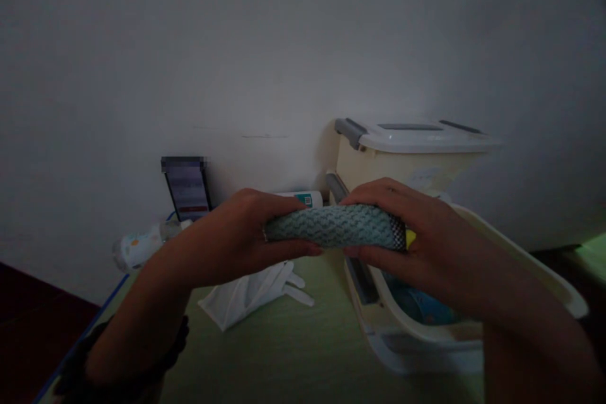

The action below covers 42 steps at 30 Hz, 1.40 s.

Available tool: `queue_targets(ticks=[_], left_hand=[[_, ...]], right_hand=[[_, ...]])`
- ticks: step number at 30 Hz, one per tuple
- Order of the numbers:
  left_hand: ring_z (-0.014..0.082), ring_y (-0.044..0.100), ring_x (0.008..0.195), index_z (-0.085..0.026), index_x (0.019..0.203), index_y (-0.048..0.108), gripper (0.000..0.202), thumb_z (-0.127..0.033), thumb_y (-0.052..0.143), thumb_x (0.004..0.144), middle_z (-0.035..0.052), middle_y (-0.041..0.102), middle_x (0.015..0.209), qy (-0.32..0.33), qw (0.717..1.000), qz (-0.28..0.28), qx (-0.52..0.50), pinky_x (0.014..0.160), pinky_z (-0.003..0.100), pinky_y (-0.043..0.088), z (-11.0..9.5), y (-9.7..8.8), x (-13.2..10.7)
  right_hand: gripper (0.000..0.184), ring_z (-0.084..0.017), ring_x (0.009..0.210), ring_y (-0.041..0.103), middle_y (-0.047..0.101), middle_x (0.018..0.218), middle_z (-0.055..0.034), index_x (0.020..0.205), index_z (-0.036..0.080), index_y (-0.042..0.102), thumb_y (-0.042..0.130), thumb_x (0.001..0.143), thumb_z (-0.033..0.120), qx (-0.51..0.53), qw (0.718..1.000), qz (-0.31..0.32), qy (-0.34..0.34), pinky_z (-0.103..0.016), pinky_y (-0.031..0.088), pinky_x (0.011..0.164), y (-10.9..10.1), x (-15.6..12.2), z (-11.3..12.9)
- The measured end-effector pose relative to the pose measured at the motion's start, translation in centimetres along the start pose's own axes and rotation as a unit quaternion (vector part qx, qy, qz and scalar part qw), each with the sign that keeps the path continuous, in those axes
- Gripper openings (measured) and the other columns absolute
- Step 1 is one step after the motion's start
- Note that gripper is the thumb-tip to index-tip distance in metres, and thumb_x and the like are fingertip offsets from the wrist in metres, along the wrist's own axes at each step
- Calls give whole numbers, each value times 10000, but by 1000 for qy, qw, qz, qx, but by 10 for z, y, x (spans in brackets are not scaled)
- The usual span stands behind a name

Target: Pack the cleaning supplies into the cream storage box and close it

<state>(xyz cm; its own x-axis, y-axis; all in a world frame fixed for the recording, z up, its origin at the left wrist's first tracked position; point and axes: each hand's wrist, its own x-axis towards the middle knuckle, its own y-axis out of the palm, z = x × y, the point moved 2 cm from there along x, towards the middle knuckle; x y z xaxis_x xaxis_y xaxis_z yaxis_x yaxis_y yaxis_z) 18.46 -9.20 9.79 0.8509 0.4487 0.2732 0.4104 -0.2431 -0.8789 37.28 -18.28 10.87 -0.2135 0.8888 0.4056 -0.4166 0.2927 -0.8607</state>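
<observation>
Held level between my two hands is a folded pale blue-green knitted piece [331, 226], with a black-and-white checked band at its right end. A small yellow bit shows beside that band. My left hand [241, 227] grips the left end, thumb below and fingers on top. On the right end my right hand [388, 214] is closed in the same way. The piece hangs in the air above the table [265, 353]. A white glove [250, 297] lies flat on the table under my left hand.
An open cream storage bin [426, 331] with blue contents stands at the right. Behind it is a lidded bin [392, 161]. A phone or tablet [188, 188] leans on the wall; a clear bottle [142, 246] lies left. A white container [316, 199] is partly hidden behind my hands.
</observation>
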Motion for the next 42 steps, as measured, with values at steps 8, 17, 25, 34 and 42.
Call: queue_targets(ticks=[8, 17, 25, 34, 42], left_hand=[[114, 633, 672, -211, 1021, 610, 288, -365, 664, 785, -41, 688, 805, -20, 1000, 5, -2, 621, 202, 410, 1, 1, 0], [169, 632, 872, -210, 1138, 521, 457, -414, 681, 761, 26, 661, 1045, 3, 999, -32, -27, 744, 253, 465, 3, 2, -2], [156, 627, 834, -202, 1102, 583, 342, -331, 663, 795, 29, 679, 1002, 22, 998, -39, -44, 718, 233, 465, -3, -2, 1], [93, 617, 667, -198, 1024, 655, 220, -312, 626, 839, -29, 703, 824, 41, 998, -29, -43, 653, 183, 428, -5, -2, 1], [107, 604, 674, -187, 998, 640, 187, -268, 626, 830, -8, 688, 841, 34, 998, -40, -43, 635, 196, 431, -3, -4, 1]], right_hand=[[273, -133, 742, 621, 669, 873, 26, 1012, 241, 611, 681, 749, 214, -16, 1000, -1, -7, -224, 470, 633, 2, 5, 0], [337, -182, 810, 645, 680, 983, -25, 1109, 237, 583, 638, 778, 257, -18, 1000, 3, 4, -275, 497, 654, 2, 3, -2], [174, -166, 727, 642, 696, 845, 3, 974, 238, 662, 628, 809, 281, 24, 998, 48, 23, -272, 477, 623, 2, 4, 0], [120, -150, 654, 597, 659, 725, 14, 811, 224, 653, 572, 870, 292, 57, 993, 104, 1, -270, 430, 581, 2, 5, 2], [131, -163, 674, 626, 687, 786, 14, 917, 252, 664, 634, 818, 333, 50, 995, 88, 17, -274, 468, 601, 4, 3, 1]])
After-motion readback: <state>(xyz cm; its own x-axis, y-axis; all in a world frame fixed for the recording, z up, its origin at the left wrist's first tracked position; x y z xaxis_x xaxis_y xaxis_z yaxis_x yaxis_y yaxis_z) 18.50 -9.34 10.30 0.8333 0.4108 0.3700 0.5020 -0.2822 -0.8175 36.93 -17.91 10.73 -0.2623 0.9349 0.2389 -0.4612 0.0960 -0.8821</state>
